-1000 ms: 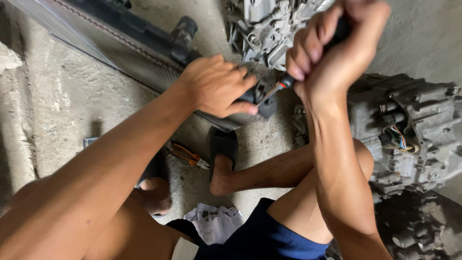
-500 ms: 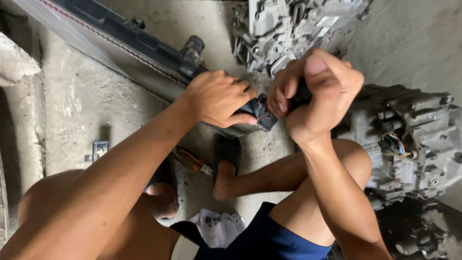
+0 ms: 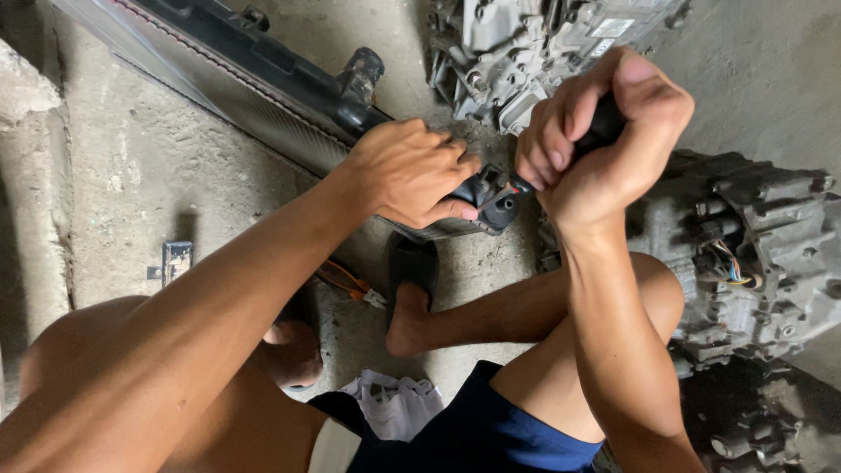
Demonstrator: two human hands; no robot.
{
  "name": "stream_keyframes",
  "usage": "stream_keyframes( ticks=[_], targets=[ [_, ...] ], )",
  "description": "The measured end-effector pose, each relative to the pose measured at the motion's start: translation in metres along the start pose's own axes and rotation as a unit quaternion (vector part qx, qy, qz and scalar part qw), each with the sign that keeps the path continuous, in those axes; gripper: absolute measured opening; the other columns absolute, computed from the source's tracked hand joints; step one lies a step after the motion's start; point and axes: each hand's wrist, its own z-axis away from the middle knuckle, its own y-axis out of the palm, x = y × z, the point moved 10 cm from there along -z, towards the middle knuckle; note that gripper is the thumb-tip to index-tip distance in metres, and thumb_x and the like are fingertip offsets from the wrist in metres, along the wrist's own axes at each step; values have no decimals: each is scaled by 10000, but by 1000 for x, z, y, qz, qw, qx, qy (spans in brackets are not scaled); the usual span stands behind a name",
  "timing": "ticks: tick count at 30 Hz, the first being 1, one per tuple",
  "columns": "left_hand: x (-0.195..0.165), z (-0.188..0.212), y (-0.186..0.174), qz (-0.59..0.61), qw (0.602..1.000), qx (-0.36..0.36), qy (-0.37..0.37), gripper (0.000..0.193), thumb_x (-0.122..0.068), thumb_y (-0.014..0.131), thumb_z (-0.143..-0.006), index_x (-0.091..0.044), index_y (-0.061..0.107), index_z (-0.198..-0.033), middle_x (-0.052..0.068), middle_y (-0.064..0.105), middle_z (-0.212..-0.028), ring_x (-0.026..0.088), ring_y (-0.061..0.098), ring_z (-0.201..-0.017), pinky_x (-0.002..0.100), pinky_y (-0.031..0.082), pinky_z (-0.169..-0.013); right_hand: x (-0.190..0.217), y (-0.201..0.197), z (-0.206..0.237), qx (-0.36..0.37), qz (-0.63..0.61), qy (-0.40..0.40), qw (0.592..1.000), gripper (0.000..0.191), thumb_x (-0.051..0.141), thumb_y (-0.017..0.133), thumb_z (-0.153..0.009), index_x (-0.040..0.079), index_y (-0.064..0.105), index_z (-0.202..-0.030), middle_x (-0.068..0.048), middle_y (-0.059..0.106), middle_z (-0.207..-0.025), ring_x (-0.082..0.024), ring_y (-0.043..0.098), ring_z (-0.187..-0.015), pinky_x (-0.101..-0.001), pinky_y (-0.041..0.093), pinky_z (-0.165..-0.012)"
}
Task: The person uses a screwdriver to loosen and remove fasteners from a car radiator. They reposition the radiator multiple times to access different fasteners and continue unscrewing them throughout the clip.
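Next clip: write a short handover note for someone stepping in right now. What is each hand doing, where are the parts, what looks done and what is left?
Left hand: gripping the black end of the radiator, which lies on the concrete floor.
Right hand: fist shut on a black-handled screwdriver, tip at the radiator's black fitting.
Nearby: grey gearbox at right, pliers by the foot.
Done: tool set on fitting.
Left: the fitting is still attached.

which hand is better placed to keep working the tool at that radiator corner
Right, probably. The right hand is fisted around the dark screwdriver handle, whose tip meets the radiator's black corner fitting. The left hand is pressed on that fitting, steadying it, and holds no tool.
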Motion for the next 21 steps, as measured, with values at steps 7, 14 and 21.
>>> stream_keyframes(
  ticks=[7, 14, 21],
  targets=[
    [-1, 11, 14, 17, 996, 80, 43, 771, -709, 305, -1022, -35, 629, -1209, 120, 698, -860, 237, 701, -688, 395, 560, -583, -19, -21, -23, -122, -130, 46, 983, 516, 540, 427, -1080, 115, 374, -792, -27, 305, -578, -176, 263, -430, -321, 256, -353],
    [2, 7, -9, 13, 995, -99, 27, 806, -756, 330, -985, -59, 687, -1174, 102, 681, -784, 220, 641, -621, 389, 531, -506, 44, 25, 24, 12, 60, -118, 991, 611, 438, 497, -1141, -14, 351, -755, -140, 363, -544, -182, 319, -363, -344, 318, -384],
    [3, 4, 9, 35, 997, 63, 1, 901, -807, 297, -941, -37, 639, -1261, 111, 681, -782, 196, 637, -554, 361, 537, -487, 47, 38, 26, 19, 35, -110, 993, 583, 321, 519, -1157, -40, 383, -719, -172, 394, -526, -211, 374, -364, -356, 343, -388]
  ],
)
